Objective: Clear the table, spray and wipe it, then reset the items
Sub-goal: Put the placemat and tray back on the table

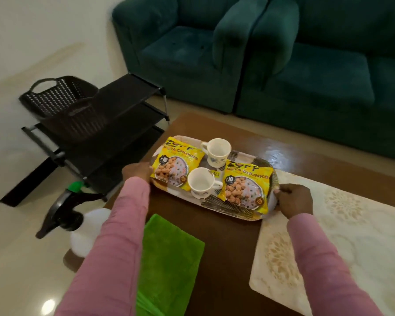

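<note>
A: From the head view, what is each grip doing?

B: The left grip (136, 173) is curled on the left end of the tray (226, 206). The right grip (293, 199) clasps the right end, thumb on top of the rim. Both are closed on the tray, neither spread wide.

A: And the load?

B: Between the two grips lie two yellow packets and two white cups. The first packet (175, 166) is just beside the left grip, and the second packet (245, 187) is just inside the right grip. The near cup (201, 182) and far cup (217, 151) stand upright and loose between them.

A: Is the tray off the bench (233, 258)?

B: I cannot tell. Its end at the right grip overlaps the edge of the pale runner (328, 236).

A: How should it be cleared?

B: My judgement is to raise both ends together and keep them level, because the cups look light and could slide or tip. Lift straight up before swinging, so the runner isn't dragged. The black rack (114, 110) beyond the left grip looks a likely place to set it down. The green cloth (169, 258) and spray bottle (69, 210) sit on the body side of the left grip, ready for the wipe.
</note>
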{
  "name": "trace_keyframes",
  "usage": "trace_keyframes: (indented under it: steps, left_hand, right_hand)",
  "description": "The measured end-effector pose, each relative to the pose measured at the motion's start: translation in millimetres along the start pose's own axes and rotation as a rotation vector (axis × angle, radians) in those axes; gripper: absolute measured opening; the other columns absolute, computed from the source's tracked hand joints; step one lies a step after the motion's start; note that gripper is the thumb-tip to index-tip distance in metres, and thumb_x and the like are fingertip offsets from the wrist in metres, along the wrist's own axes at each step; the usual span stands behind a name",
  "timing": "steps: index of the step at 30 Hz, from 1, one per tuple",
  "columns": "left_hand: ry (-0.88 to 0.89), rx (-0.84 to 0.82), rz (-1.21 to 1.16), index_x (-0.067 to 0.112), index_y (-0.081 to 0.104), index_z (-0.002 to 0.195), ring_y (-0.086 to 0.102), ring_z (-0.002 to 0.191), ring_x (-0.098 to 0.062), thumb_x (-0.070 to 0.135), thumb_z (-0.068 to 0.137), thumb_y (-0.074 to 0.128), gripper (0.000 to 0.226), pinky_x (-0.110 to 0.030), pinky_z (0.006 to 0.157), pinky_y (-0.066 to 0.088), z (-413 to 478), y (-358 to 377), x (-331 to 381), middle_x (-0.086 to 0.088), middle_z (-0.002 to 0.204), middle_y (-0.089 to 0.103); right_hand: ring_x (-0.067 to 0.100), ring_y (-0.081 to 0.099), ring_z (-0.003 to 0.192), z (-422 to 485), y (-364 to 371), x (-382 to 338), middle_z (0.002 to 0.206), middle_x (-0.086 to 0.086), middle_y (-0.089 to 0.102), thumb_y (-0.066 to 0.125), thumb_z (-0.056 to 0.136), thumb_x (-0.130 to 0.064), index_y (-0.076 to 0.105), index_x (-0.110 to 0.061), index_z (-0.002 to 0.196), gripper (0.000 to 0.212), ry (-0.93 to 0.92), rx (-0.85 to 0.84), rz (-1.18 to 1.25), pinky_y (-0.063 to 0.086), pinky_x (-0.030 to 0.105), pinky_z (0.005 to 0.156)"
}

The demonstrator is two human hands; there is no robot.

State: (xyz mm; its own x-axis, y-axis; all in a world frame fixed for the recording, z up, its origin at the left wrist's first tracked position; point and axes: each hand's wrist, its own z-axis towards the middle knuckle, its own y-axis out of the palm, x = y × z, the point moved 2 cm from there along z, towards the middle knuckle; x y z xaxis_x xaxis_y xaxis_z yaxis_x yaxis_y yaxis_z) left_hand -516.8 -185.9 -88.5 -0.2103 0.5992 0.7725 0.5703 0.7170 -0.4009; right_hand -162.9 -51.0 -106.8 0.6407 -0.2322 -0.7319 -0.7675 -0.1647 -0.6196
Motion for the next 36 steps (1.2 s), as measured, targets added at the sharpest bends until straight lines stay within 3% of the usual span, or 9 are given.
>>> trace_keyframes:
  steps: [2,3,7,12,16,21,29,33,36]
  left_hand:
    - [-0.016,-0.074,0.01,0.001,0.063,0.124,0.053,0.095,-0.022,0.002,0.094,0.058,0.03,-0.033,0.082,0.052,2.1,9.9,-9.8,-0.021,0.121,0.063]
    - [-0.057,-0.076,-0.04,0.006,0.067,0.117,0.057,0.088,-0.021,0.001,0.092,0.061,0.027,-0.034,0.08,0.055,-5.3,15.6,-11.0,-0.016,0.107,0.066]
    - [-0.123,-0.129,-0.175,0.013,0.064,0.089,0.058,0.065,-0.015,0.01,0.091,0.064,0.004,-0.018,0.035,0.047,-42.2,47.5,-11.7,-0.006,0.082,0.064]
    - [-0.076,-0.306,-0.094,0.015,0.064,0.083,0.062,0.064,-0.017,0.009,0.092,0.063,0.011,-0.02,0.034,0.048,-94.4,97.6,-14.7,-0.005,0.077,0.066]
    - [-0.07,-0.459,-0.041,0.012,0.061,0.082,0.063,0.04,-0.009,0.006,0.094,0.059,0.014,-0.02,0.034,0.048,-142.6,147.9,-22.0,0.002,0.05,0.066]
    - [-0.056,-0.558,0.039,0.008,0.059,0.085,0.063,0.045,-0.014,0.002,0.097,0.054,0.014,-0.032,0.046,0.056,-201.0,194.1,-40.8,-0.01,0.072,0.063]
    - [0.035,-0.522,0.106,0.002,0.06,0.084,0.061,0.038,-0.011,0.0,0.097,0.054,0.014,-0.022,0.034,0.05,-233.3,215.2,-63.5,-0.013,0.071,0.063]
    - [0.139,-0.468,0.152,0.008,0.067,0.082,0.068,0.059,-0.02,0.002,0.095,0.058,0.017,-0.025,0.045,0.056,-231.3,213.0,-69.1,-0.01,0.074,0.069]
    - [0.182,-0.445,0.169,0.007,0.07,0.091,0.071,0.074,-0.028,0.006,0.095,0.06,0.011,-0.038,0.064,0.061,-230.2,212.6,-74.6,-0.013,0.083,0.072]
  right_hand:
    - [0.039,0.067,0.091,1.0,-19.9,11.5,0.096,0.021,0.072,0.066,0.084,-0.009,0.074,-0.004,0.1,0.018,-0.01,0.023,0.0,0.053,0.048,0.087]
    - [0.039,0.067,0.09,1.9,-30.8,17.8,0.096,0.021,0.072,0.066,0.084,-0.008,0.074,-0.004,0.099,0.018,-0.019,0.04,0.0,0.053,0.048,0.086]
    - [0.04,0.066,0.093,3.7,-83.5,52.2,0.097,0.021,0.072,0.065,0.083,-0.005,0.074,-0.003,0.099,0.018,-0.005,0.103,0.034,0.052,0.054,0.086]
    - [0.041,0.066,0.094,2.3,-165.0,100.7,0.099,0.026,0.07,0.064,0.084,-0.002,0.071,0.003,0.103,0.02,0.035,0.182,0.024,0.05,0.057,0.087]
    - [0.035,0.066,0.097,-5.2,-223.4,139.5,0.103,0.021,0.071,0.063,0.086,-0.005,0.072,0.001,0.106,0.022,0.079,0.244,-0.046,0.051,0.047,0.091]
    - [0.03,0.061,0.11,-13.3,-270.7,184.0,0.116,0.021,0.067,0.063,0.089,-0.008,0.067,0.002,0.113,0.026,0.165,0.302,-0.083,0.041,0.026,0.09]
    - [0.033,0.06,0.111,-13.9,-284.9,223.5,0.117,0.023,0.065,0.064,0.088,-0.007,0.067,0.004,0.113,0.027,0.213,0.314,-0.085,0.043,0.035,0.098]
    - [0.032,0.063,0.105,-11.4,-282.5,228.5,0.111,0.022,0.068,0.064,0.088,-0.007,0.068,0.003,0.111,0.025,0.186,0.305,-0.102,0.045,0.033,0.092]
    - [0.032,0.065,0.099,-17.2,-280.9,228.0,0.106,0.021,0.07,0.065,0.088,-0.011,0.069,-0.001,0.111,0.026,0.154,0.344,-0.123,0.047,0.033,0.088]
